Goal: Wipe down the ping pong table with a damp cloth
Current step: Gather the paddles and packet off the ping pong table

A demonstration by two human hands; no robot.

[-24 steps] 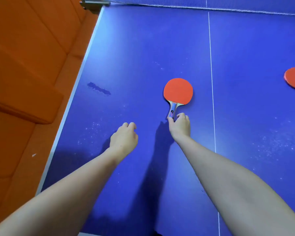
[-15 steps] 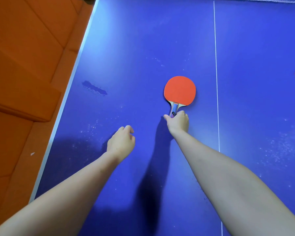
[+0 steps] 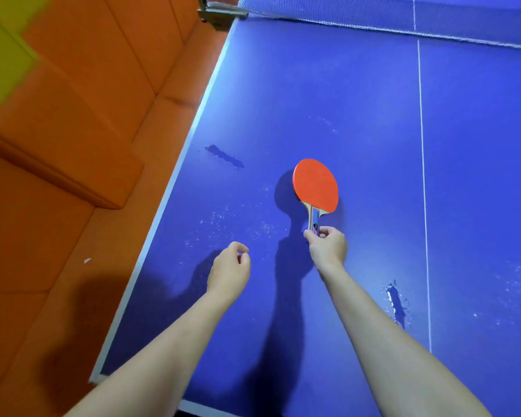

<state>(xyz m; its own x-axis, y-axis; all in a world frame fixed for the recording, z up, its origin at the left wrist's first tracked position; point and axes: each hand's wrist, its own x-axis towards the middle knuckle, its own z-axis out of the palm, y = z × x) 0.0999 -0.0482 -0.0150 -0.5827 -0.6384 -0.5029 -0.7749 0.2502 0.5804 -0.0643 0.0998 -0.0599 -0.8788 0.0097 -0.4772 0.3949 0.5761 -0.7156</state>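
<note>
Left hand [image 3: 230,267] hovers over the blue worktop [image 3: 358,94], fingers loosely curled, holding nothing. Right hand [image 3: 328,248] pinches the red paddle [image 3: 315,186] by the handle tip only; thin grip, it could twist out or drag through the wet streaks. No cloth visible.

A games or recreation room: a blue ping pong table [image 3: 328,85] with white lines fills the view, its net [image 3: 373,16] stretched across the far end. Left of the table runs orange padded seating [image 3: 73,121], close against its edge.
</note>
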